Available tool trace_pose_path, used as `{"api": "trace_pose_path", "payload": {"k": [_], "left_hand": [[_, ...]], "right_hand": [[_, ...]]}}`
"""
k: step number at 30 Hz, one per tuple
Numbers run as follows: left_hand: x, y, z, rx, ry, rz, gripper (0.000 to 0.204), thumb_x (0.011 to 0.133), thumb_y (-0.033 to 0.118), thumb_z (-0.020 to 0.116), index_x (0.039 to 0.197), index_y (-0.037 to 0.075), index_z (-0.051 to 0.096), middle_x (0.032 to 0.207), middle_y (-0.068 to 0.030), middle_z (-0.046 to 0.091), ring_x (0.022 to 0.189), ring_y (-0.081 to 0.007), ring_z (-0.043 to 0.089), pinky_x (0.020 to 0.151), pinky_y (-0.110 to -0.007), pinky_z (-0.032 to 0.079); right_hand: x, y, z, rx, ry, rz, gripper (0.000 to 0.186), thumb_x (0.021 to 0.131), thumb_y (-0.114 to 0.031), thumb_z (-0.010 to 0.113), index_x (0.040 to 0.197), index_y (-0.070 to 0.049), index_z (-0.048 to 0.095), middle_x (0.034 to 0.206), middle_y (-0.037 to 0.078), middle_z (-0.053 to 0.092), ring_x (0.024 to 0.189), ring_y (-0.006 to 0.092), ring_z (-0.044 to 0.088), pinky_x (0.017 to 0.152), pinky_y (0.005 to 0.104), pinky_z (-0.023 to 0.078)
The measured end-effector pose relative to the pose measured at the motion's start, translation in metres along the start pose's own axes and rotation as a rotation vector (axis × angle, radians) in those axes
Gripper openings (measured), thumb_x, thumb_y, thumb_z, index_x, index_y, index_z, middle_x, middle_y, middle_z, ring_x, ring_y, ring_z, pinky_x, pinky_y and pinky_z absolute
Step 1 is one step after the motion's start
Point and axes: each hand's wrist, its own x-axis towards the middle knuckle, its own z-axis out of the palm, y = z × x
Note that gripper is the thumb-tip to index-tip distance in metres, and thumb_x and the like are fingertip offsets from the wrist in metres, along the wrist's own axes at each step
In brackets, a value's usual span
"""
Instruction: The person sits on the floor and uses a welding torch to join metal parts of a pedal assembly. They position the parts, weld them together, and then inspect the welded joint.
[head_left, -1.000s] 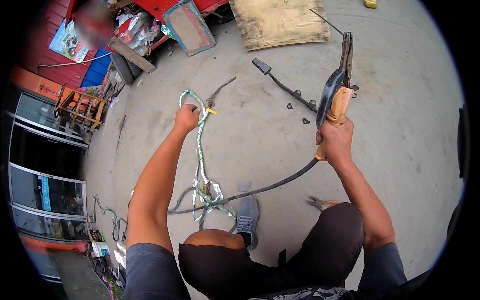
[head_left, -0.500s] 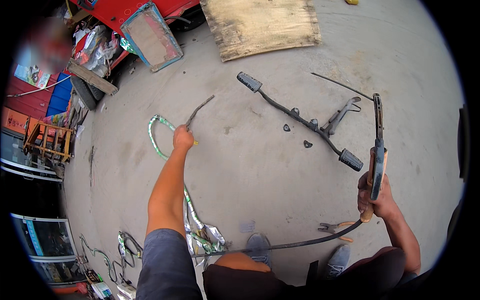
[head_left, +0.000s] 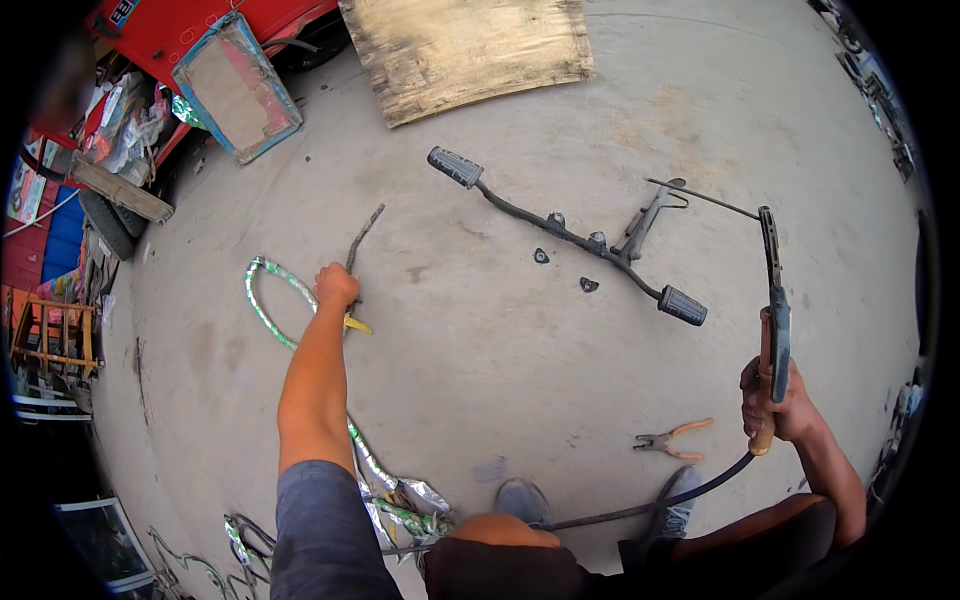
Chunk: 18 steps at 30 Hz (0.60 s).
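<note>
My left hand (head_left: 335, 285) is closed at a rusty rod (head_left: 367, 228), beside a yellow piece (head_left: 358, 326) and a looped cable (head_left: 272, 316) wrapped in green-and-silver material. In my right hand (head_left: 775, 398) is an electrode holder (head_left: 780, 335) with a wooden handle, a thin rod (head_left: 710, 198) clamped in its jaws and a black cable (head_left: 610, 513) trailing from it. Ahead lies a black footrest bar (head_left: 515, 210) with two rubber pegs and a stand. Two small dark pieces (head_left: 541, 256) lie near it, and orange-handled pliers (head_left: 665, 440) lie by my right foot.
A weathered board (head_left: 470, 55) and a blue-rimmed panel (head_left: 237, 90) are at the red vehicle (head_left: 150, 30), top left. Tyres (head_left: 105, 223), a wooden frame (head_left: 50, 335) and glass doors (head_left: 105, 540) line the left side. Clutter (head_left: 880, 120) runs along the right edge.
My left hand has reached down to the rusty rod and closed there. My right hand has moved right and down with the holder, uncovering the footrest bar. The view has shifted.
</note>
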Motion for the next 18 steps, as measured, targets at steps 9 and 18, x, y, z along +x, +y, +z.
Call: {"api": "trace_pose_path", "payload": {"k": [9, 18], "left_hand": [[-0.05, 0.033, 0.008, 0.019, -0.103, 0.221, 0.029, 0.082, 0.016, 0.06, 0.106, 0.002, 0.065, 0.114, -0.0188, 0.066, 0.11, -0.0348, 0.062, 0.094, -0.043, 0.048], [-0.123, 0.095, -0.03, 0.278, -0.084, 0.522, 0.022, 0.081, 0.012, 0.059, 0.099, 0.005, 0.069, 0.103, -0.0158, 0.07, 0.102, -0.032, 0.066, 0.087, -0.042, 0.051]], "right_hand": [[-0.034, 0.0, 0.002, 0.01, -0.01, 0.02, 0.027, 0.066, 0.005, 0.062, 0.09, 0.004, 0.05, 0.059, 0.009, 0.05, 0.047, 0.0199, 0.052, 0.046, 0.0353, 0.047], [-0.042, 0.02, 0.017, -0.108, -0.047, -0.004, 0.017, 0.074, 0.006, 0.062, 0.083, 0.0, 0.049, 0.062, 0.008, 0.052, 0.049, 0.0184, 0.055, 0.046, 0.0357, 0.05]]}}
